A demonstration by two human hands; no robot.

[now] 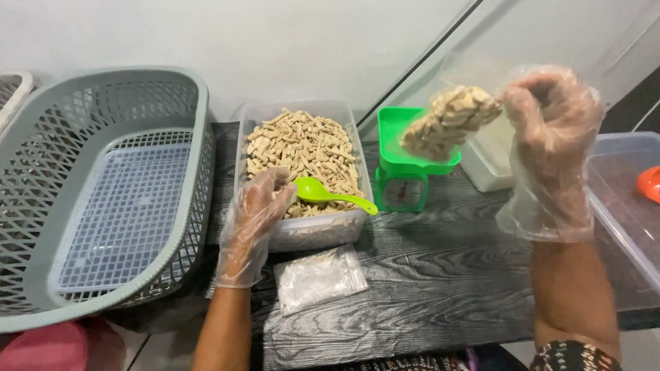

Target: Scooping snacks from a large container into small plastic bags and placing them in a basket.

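Note:
My right hand (550, 137), in a thin clear plastic glove, holds up a clear plastic bag filled with beige stick snacks (448, 121) above the green kitchen scale (405, 165). My left hand (256, 213), also gloved, rests on the rim of a clear tub full of the same beige snacks (302, 158), fingers close to the bowl of a lime green spoon (330, 194) that lies across the tub. A flat stack of empty clear bags (317, 277) lies on the dark wooden table (447, 288) in front of the tub.
A large grey lattice basket (103, 185) sits at the left, with a second basket's edge (10, 93) behind it. A white container (489, 161) stands behind the scale. A clear tub (622, 206) holding something orange (650, 184) is at the right edge.

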